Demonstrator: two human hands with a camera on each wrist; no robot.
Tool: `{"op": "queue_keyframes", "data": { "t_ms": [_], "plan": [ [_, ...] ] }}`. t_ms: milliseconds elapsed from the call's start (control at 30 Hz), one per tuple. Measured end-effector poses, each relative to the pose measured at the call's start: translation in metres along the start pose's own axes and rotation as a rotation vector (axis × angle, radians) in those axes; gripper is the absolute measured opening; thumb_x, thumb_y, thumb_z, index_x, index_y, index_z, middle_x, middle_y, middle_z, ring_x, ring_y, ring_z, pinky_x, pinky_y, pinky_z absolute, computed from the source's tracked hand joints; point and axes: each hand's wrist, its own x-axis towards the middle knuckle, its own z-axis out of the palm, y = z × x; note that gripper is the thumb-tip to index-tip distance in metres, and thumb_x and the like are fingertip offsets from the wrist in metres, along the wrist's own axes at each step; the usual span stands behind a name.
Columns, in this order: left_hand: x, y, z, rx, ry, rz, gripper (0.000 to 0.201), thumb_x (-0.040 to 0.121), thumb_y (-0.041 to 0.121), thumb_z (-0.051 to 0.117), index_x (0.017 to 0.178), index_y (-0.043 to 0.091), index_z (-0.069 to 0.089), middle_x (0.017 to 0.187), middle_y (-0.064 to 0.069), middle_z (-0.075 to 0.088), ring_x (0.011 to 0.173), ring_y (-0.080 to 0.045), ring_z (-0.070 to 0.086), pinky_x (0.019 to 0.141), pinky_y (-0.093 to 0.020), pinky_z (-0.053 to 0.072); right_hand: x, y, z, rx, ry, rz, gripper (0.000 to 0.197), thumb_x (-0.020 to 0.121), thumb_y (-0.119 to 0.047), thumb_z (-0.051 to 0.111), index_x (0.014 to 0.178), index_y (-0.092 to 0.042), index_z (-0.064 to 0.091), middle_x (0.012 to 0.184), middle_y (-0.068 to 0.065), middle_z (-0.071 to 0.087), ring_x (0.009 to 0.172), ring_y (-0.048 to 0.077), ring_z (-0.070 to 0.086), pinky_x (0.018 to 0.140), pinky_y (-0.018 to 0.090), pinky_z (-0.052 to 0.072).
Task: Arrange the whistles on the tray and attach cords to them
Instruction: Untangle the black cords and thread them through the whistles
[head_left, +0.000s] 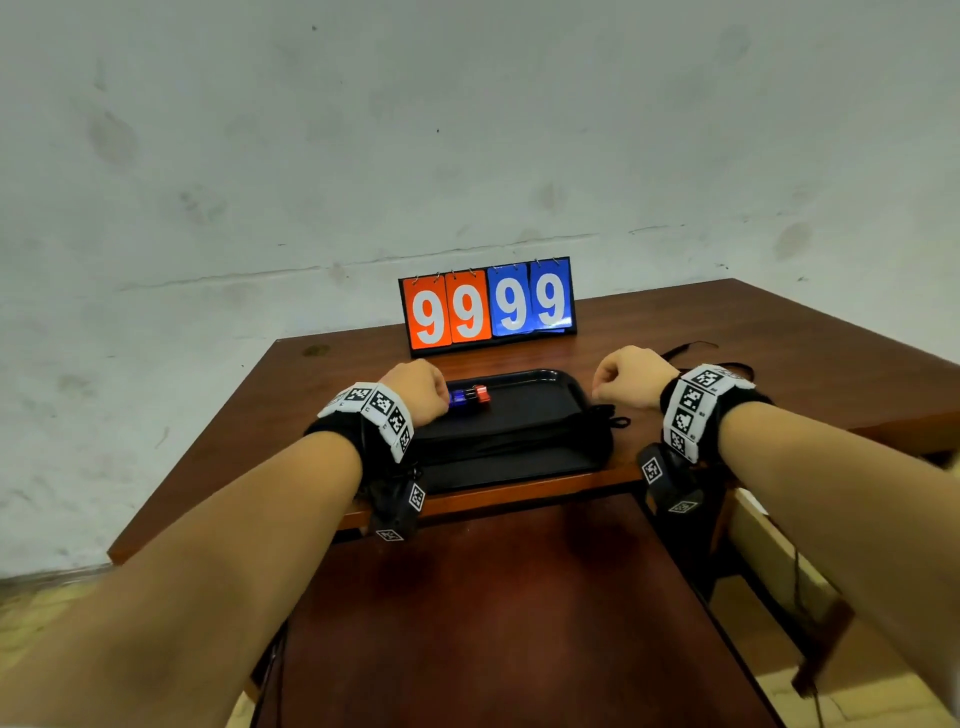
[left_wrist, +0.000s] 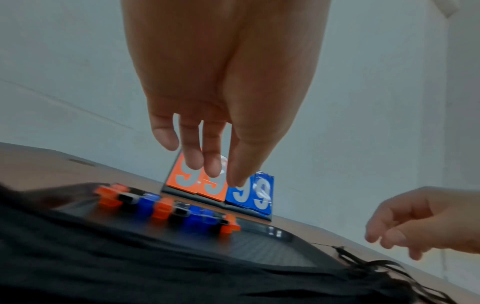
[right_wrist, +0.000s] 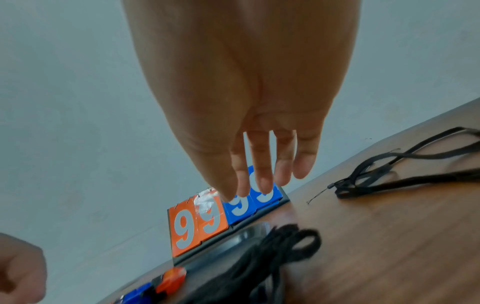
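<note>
Head view: black tray (head_left: 545, 376) on the counter (head_left: 727, 332), whistles (head_left: 470, 396) in its left part, laid in a row running left-right, long axes along the row; left wrist view shows orange and blue whistles (left_wrist: 166, 207) end to end, blurred. Left hand (head_left: 418, 387) above them, fingers loose, holding nothing. Right hand (head_left: 631, 376) over the tray's right edge, loosely curled, empty. Black cords (right_wrist: 389, 174) lie on the counter to the right; scoreboard (head_left: 488, 306) behind reads 9999
</note>
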Motion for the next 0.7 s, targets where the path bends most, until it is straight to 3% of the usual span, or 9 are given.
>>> {"op": "queue_keyframes", "data": {
  "t_ms": [133, 367, 600, 700],
  "plan": [
    [0.021, 0.055, 0.010, -0.032, -0.010, 0.117, 0.010, 0.087, 0.019, 0.064, 0.091, 0.017, 0.073, 0.095, 0.001, 0.069, 0.091, -0.015, 0.064, 0.085, -0.031, 0.055, -0.001, 0.025, -0.025, -0.028, 0.073, 0.042, 0.016, 0.084, -0.023, 0.070, 0.099, -0.017, 0.071, 0.097, -0.001, 0.066, 0.095, 0.018, 0.061, 0.082, 0.029, 0.050],
    [0.062, 0.151, 0.042, -0.062, -0.012, 0.267, 0.013, 0.087, 0.018, 0.061, 0.093, 0.016, 0.072, 0.096, 0.002, 0.069, 0.090, -0.014, 0.064, 0.082, -0.028, 0.053, 0.000, 0.092, -0.062, 0.030, 0.138, 0.189, 0.023, 0.081, -0.021, 0.070, 0.104, -0.022, 0.065, 0.110, 0.002, 0.066, 0.095, 0.019, 0.059, 0.078, 0.027, 0.047],
    [0.101, 0.212, 0.081, -0.081, -0.055, 0.307, 0.012, 0.085, 0.019, 0.062, 0.090, 0.021, 0.072, 0.097, 0.003, 0.070, 0.092, -0.016, 0.066, 0.087, -0.031, 0.054, 0.013, 0.137, -0.065, -0.013, 0.028, 0.233, 0.027, 0.082, -0.020, 0.070, 0.109, -0.020, 0.067, 0.114, 0.002, 0.066, 0.099, 0.020, 0.062, 0.079, 0.029, 0.052],
    [0.113, 0.225, 0.094, -0.074, -0.067, 0.305, 0.014, 0.086, 0.017, 0.061, 0.094, 0.022, 0.071, 0.098, 0.005, 0.068, 0.095, -0.017, 0.065, 0.086, -0.027, 0.052, 0.026, 0.143, -0.058, -0.056, -0.066, 0.200, 0.029, 0.083, -0.023, 0.073, 0.111, -0.018, 0.070, 0.111, 0.000, 0.066, 0.098, 0.017, 0.060, 0.079, 0.026, 0.048]
  ]
}}
